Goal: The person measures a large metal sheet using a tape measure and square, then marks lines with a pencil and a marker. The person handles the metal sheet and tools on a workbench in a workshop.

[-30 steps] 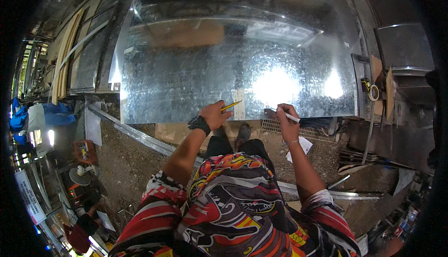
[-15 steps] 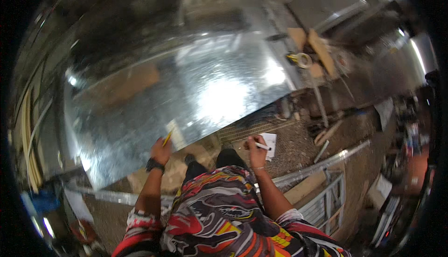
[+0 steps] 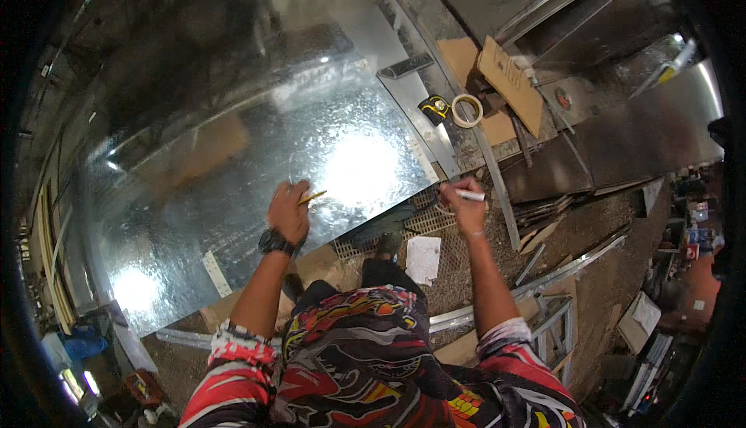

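Observation:
A large shiny metal sheet [image 3: 256,195] lies spread out in front of me. Over it is my left hand [image 3: 289,214], fingers closed round a thin yellow pencil [image 3: 313,196] that points right. My right hand [image 3: 467,212] is just past the sheet's near right corner, gripping a white marker [image 3: 471,194]. On the sheet's near left part rests a short pale strip [image 3: 216,273], apart from both hands. Beyond my right hand, a yellow-and-black tape measure [image 3: 434,108] sits beside a roll of tape [image 3: 467,110].
Brown board pieces [image 3: 509,86] and a long metal bar [image 3: 497,187] lie at the right. A white paper [image 3: 423,260] is on the ground by my feet. Metal framing [image 3: 556,323] stands lower right; a dark metal panel [image 3: 622,144] extends farther right.
Both hands have moved forward and to the right, still holding the pencil and the marker. The view has shifted; the pale strip now appears lower left, away from my left hand.

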Demonstrator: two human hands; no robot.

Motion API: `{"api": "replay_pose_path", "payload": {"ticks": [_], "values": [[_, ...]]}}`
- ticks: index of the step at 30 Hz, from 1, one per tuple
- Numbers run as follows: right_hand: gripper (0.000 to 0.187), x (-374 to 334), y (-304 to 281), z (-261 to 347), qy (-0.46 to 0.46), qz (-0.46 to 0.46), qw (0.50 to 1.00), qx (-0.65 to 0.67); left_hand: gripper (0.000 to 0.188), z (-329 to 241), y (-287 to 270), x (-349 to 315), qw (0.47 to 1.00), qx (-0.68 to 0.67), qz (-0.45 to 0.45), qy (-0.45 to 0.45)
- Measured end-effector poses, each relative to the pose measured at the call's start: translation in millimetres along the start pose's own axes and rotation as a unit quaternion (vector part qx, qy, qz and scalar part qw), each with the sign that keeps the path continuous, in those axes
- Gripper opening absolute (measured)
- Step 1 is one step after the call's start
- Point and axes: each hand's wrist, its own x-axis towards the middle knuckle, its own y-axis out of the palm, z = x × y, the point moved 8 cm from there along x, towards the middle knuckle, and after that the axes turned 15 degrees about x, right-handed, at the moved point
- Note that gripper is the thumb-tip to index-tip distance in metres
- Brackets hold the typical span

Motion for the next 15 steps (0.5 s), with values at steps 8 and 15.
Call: {"api": "replay_pose_path", "payload": {"ticks": [8, 15], "values": [[0.024, 122, 4, -25, 0.000, 0.144, 0.989, -0.020, 0.041, -91, 60, 126, 0.988, 0.105, 0.006, -0.117], [0.031, 148, 36, -25, 0.025, 0.150, 0.988, 0.033, 0.044, -91, 65, 129, 0.983, 0.118, 0.002, -0.142]]}}
